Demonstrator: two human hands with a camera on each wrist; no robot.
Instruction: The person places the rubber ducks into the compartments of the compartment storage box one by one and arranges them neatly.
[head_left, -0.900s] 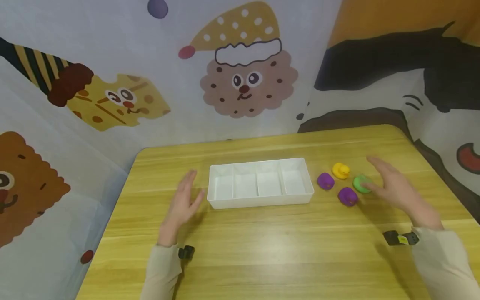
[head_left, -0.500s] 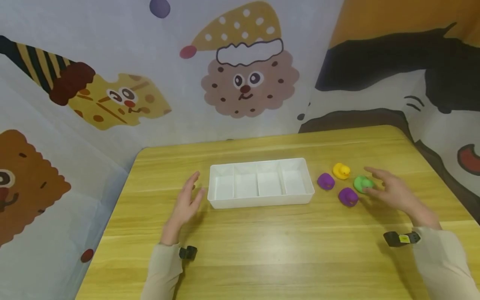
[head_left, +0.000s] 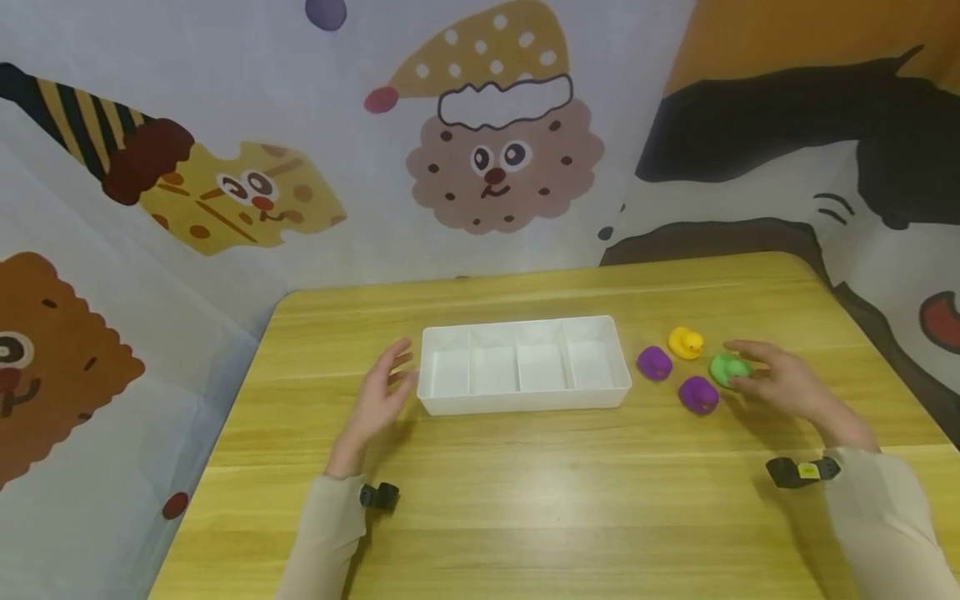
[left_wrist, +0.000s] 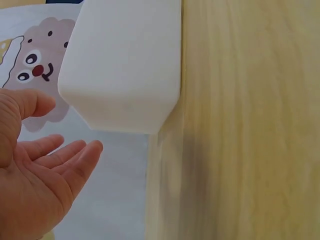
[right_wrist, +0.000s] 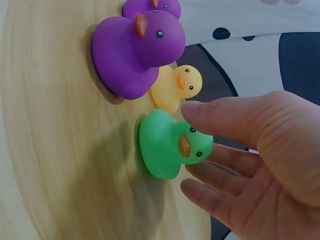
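We see the right hand at the green duck, its grip apart, with the thumb on one side of the duck's head and the fingers on the other; we cannot tell whether the skin touches it. The green duck rests on the tabletop, its orange beak facing the palm in the right wrist view. Near it we find the yellow duck, the front purple duck and the rear purple duck, so the four make a loose cluster to the right of the white tray. That tray has four compartments in a row. Just beside its left end we see the left hand, its grip also apart, the fingers gently bent and the fingertips near the tray wall with a gap between. Both arms wear pale sleeves, with a small black camera at the left wrist. Beyond the tabletop we see a cartoon backdrop, including a smiling cookie in a spotted hat.
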